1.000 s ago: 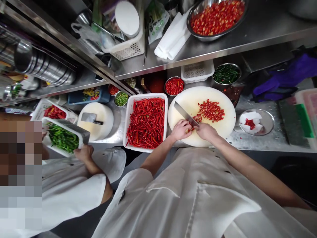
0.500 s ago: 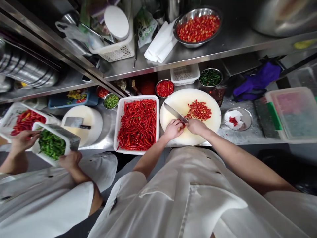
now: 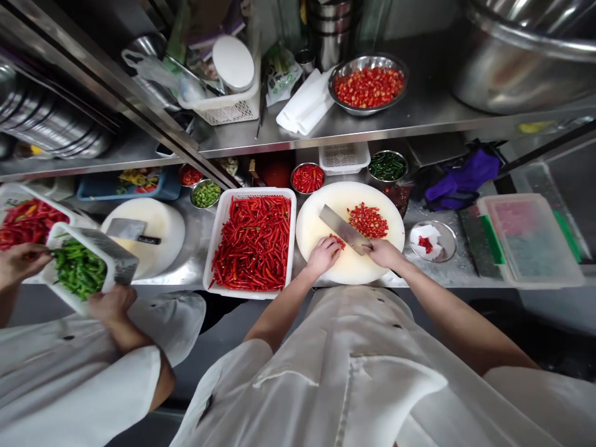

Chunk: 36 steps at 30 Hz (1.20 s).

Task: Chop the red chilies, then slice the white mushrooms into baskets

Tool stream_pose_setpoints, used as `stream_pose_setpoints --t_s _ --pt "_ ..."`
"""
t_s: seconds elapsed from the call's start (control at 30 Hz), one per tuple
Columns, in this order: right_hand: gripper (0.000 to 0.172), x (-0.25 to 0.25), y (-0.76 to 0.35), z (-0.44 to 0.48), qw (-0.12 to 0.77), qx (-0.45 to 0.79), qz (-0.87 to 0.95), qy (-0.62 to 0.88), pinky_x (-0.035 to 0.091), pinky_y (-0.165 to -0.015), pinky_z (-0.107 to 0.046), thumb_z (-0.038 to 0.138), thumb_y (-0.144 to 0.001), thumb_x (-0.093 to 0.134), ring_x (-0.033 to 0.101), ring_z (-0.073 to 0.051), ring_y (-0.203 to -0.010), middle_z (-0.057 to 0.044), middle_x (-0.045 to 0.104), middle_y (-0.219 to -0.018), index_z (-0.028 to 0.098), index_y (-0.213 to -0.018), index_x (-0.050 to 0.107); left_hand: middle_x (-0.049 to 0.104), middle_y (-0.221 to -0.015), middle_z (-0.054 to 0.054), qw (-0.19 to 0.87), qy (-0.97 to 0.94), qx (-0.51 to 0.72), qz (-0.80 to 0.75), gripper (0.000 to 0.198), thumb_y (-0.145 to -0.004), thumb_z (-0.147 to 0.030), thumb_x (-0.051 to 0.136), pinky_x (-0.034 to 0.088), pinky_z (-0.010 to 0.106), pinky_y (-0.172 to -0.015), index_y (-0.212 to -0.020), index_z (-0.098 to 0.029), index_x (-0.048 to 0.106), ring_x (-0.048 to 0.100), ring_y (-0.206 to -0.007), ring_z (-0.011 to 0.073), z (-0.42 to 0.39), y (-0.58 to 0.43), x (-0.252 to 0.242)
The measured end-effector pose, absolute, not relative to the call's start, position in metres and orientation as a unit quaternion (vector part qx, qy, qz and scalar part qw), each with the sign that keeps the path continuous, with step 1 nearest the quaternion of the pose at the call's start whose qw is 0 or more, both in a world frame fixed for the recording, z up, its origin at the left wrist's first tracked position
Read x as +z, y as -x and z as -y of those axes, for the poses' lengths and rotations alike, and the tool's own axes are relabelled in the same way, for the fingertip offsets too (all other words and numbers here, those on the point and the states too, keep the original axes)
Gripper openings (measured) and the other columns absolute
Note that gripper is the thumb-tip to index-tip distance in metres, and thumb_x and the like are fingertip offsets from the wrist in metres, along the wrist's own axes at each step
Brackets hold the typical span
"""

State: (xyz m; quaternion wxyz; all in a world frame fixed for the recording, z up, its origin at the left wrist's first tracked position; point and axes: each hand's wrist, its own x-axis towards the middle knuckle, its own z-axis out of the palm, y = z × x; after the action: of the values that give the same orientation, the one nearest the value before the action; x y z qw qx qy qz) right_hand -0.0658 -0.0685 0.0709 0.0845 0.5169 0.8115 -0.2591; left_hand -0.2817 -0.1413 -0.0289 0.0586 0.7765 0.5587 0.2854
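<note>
On a round white cutting board [image 3: 307, 211], my right hand [image 3: 384, 253] is closed round the handle of a cleaver [image 3: 343, 227]. Its wide blade slants to the upper left, its flat side facing up. My left hand [image 3: 325, 256] has curled fingers over red chilies [image 3: 338, 239], just left of the blade; how many lie under the fingers is hidden. Beyond the blade lies a heap of chopped red chili [image 3: 369, 220]. Left of the board stands a white basket [image 3: 292, 248] full of whole red chilies [image 3: 251, 242].
At the left, a co-worker's hands [image 3: 112, 304] hold a container of green peppers [image 3: 80, 268] near another board with a cleaver [image 3: 125, 228]. A steel shelf [image 3: 298, 139] overhangs the back, bearing a bowl of chopped chilies [image 3: 370, 87]. A small steel dish [image 3: 447, 241] sits at right.
The cleaver has turned from nearly edge-on to showing its broad side. My right hand has moved away from my left, to the right. The view has shifted slightly.
</note>
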Motion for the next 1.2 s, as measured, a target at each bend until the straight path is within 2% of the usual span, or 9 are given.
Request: stream_pose_setpoints --t_s 0.1,0.27,0.43,0.7,0.9,1.2 --pt "0.040 0.081 0.059 0.066 0.105 -0.203 -0.806 -0.547 0.050 -0.083 -0.031 0.037 -0.106 0.047 0.073 -0.030 -0.110 -0.016 0.080 -0.118 0.017 -0.120 0.078 0.069 -0.117 0.008 0.059 -0.792 0.281 -0.539 0.019 -0.106 -0.026 0.055 0.055 0.042 -0.108 -0.108 -0.023 0.073 0.061 -0.121 0.0233 0.128 0.269 -0.025" --pt "0.042 0.098 0.069 0.067 0.120 -0.196 -0.811 -0.538 0.050 -0.084 -0.031 0.044 -0.108 0.042 0.072 -0.029 -0.112 -0.014 0.079 -0.121 0.023 -0.125 0.075 0.067 -0.113 0.009 0.042 -0.800 0.267 -0.536 0.016 -0.102 -0.032 0.062 0.054 0.044 -0.106 -0.106 -0.023 0.074 0.059 -0.118 0.0257 0.116 0.265 -0.017" --pt "0.042 0.092 0.093 0.067 0.146 -0.207 -0.796 -0.550 0.050 -0.086 -0.031 0.039 -0.109 0.041 0.073 -0.028 -0.112 -0.018 0.078 -0.119 0.018 -0.126 0.073 0.066 -0.107 0.008 0.073 -0.825 0.236 -0.509 0.016 -0.102 -0.028 0.058 0.053 0.042 -0.105 -0.100 -0.023 0.073 0.060 -0.110 0.0241 0.107 0.274 -0.016" --pt "0.041 0.093 0.108 0.056 0.139 -0.232 -0.796 -0.542 0.050 -0.086 -0.030 0.041 -0.109 0.044 0.073 -0.029 -0.114 -0.019 0.078 -0.121 0.016 -0.123 0.075 0.065 -0.109 0.009 0.073 -0.830 0.228 -0.505 0.020 -0.103 -0.029 0.055 0.054 0.042 -0.102 -0.107 -0.023 0.074 0.059 -0.111 0.0251 0.111 0.278 -0.012" --pt "0.039 0.087 0.108 0.058 0.129 -0.249 -0.790 -0.545 0.049 -0.087 -0.026 0.035 -0.109 0.046 0.072 -0.026 -0.116 -0.019 0.078 -0.122 0.014 -0.123 0.075 0.065 -0.109 0.009 0.074 -0.838 0.216 -0.495 0.019 -0.103 -0.028 0.054 0.053 0.041 -0.104 -0.103 -0.023 0.072 0.060 -0.111 0.0250 0.113 0.280 -0.015" --pt "0.041 0.088 0.117 0.063 0.128 -0.258 -0.774 -0.563 0.049 -0.087 -0.027 0.037 -0.110 0.046 0.072 -0.027 -0.117 -0.021 0.077 -0.124 0.011 -0.125 0.074 0.067 -0.106 0.010 0.091 -0.861 0.196 -0.460 0.018 -0.103 -0.024 0.052 0.053 0.040 -0.103 -0.100 -0.020 0.069 0.062 -0.107 0.0242 0.115 0.288 -0.012"
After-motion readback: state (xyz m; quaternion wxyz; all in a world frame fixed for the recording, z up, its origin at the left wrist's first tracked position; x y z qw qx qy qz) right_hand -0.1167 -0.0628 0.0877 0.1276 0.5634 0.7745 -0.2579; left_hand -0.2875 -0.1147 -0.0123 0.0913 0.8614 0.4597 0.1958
